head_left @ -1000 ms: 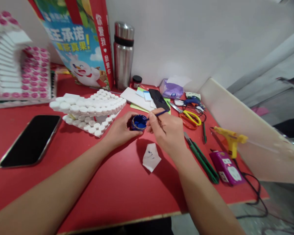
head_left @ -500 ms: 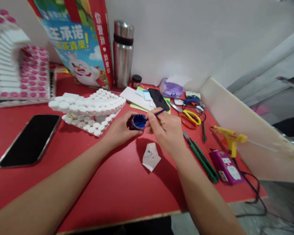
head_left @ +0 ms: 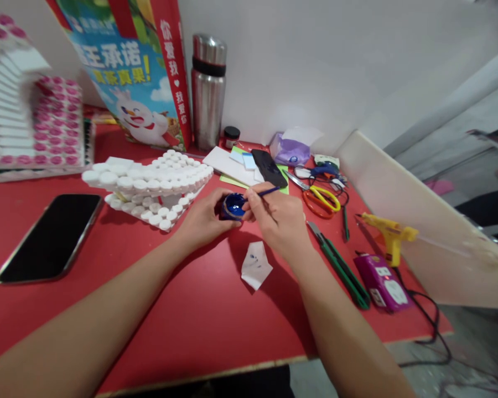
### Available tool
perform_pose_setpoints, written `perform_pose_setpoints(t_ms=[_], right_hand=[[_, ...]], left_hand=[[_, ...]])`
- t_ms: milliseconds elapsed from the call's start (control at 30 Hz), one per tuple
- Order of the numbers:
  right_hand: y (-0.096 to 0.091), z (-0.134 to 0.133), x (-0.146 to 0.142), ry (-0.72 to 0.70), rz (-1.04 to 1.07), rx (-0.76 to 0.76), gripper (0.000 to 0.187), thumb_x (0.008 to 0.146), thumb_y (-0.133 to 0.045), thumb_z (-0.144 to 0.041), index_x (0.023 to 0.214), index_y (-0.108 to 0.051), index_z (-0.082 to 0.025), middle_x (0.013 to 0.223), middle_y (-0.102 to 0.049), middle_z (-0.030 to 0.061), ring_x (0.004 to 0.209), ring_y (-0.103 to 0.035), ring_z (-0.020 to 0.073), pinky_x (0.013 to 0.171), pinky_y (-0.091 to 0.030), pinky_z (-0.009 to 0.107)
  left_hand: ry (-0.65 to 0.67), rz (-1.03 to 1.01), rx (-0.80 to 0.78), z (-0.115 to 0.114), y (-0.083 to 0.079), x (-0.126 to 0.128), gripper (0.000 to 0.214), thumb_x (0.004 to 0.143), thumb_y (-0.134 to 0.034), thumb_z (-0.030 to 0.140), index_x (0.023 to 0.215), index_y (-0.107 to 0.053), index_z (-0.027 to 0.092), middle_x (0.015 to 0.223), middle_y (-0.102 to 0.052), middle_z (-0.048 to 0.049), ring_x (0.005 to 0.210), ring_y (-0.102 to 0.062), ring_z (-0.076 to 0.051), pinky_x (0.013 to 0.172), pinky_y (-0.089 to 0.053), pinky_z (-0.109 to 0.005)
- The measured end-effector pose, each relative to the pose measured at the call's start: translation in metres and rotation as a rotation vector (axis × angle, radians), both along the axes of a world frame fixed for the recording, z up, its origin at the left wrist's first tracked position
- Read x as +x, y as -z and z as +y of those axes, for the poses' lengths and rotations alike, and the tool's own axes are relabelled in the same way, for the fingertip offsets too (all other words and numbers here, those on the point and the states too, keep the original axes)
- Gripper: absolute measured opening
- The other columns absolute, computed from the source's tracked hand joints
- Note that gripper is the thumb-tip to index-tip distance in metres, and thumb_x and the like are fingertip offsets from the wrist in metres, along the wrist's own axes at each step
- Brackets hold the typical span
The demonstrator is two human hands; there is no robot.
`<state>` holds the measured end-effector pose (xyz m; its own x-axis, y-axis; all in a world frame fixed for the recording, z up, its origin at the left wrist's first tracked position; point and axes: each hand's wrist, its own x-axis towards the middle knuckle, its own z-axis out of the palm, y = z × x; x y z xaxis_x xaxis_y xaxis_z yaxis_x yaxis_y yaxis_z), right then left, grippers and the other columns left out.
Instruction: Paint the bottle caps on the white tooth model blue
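Note:
A small jar of blue paint (head_left: pixel 233 205) is gripped by my left hand (head_left: pixel 207 219), thumb in front and fingers behind. My right hand (head_left: pixel 276 217) pinches a thin dark-blue paintbrush (head_left: pixel 269 191) at the jar's right rim; the brush tip is hidden by the fingers and rim. On the red table below lies a scrap of white paper (head_left: pixel 256 266) with blue marks. Left of the jar stands a white model covered in round white pieces (head_left: pixel 149 185).
To the right lie a green box cutter (head_left: pixel 341 269), scissors (head_left: pixel 321 200), a yellow glue gun (head_left: pixel 388 235) and a purple power box (head_left: pixel 384 282) with cables. A phone (head_left: pixel 50 237) rests at left. A steel flask (head_left: pixel 208 94) and printed bag (head_left: pixel 136 77) stand behind.
My right hand has shifted slightly left with the paintbrush, closer to the jar's rim. My left hand and the jar stay in place.

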<state>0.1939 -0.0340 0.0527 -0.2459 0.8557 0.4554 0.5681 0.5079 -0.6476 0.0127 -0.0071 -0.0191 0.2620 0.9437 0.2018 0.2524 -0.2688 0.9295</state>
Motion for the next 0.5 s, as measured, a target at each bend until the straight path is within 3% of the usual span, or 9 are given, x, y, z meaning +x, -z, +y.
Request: perform_pose_setpoints(t_ms=[100, 267, 367, 500], right_hand=[[-0.007, 0.000, 0.007, 0.003, -0.003, -0.058, 0.029, 0.110, -0.051, -0.036, 0.089, -0.064, -0.020, 0.071, -0.073, 0.0022, 0.063, -0.071, 0.0151, 0.064, -0.054, 0.028], [-0.007, 0.000, 0.009, 0.123, -0.082, 0.058, 0.028, 0.109, -0.052, -0.036, 0.089, -0.064, -0.019, 0.070, -0.073, 0.0043, 0.062, -0.070, 0.0164, 0.063, -0.052, 0.029], [-0.001, 0.001, 0.003, 0.067, -0.031, 0.069, 0.028, 0.110, -0.052, -0.036, 0.092, -0.066, -0.019, 0.076, -0.075, 0.0046, 0.067, -0.072, 0.0165, 0.065, -0.054, 0.028], [-0.001, -0.001, 0.002, 0.006, 0.034, -0.043, 0.028, 0.110, -0.052, -0.036, 0.090, -0.064, -0.020, 0.076, -0.075, 0.0039, 0.067, -0.073, 0.0161, 0.064, -0.054, 0.027]], left_hand=[[0.008, 0.004, -0.015, -0.002, -0.004, 0.001, 0.047, 0.077, -0.085, 0.024, 0.121, -0.067, 0.021, 0.117, -0.076, -0.0071, 0.106, -0.072, -0.026, 0.096, -0.057, -0.042], [0.016, -0.008, -0.002, -0.001, -0.005, 0.001, 0.046, 0.077, -0.084, 0.023, 0.119, -0.067, 0.020, 0.117, -0.075, -0.0071, 0.107, -0.071, -0.026, 0.096, -0.056, -0.042], [0.009, -0.006, 0.001, 0.001, -0.001, 0.000, 0.047, 0.076, -0.085, 0.026, 0.119, -0.066, 0.020, 0.118, -0.075, -0.0075, 0.107, -0.071, -0.027, 0.097, -0.056, -0.044], [0.002, 0.007, -0.009, 0.001, 0.000, 0.000, 0.047, 0.076, -0.084, 0.028, 0.119, -0.066, 0.021, 0.116, -0.075, -0.0069, 0.105, -0.071, -0.027, 0.097, -0.056, -0.044]])
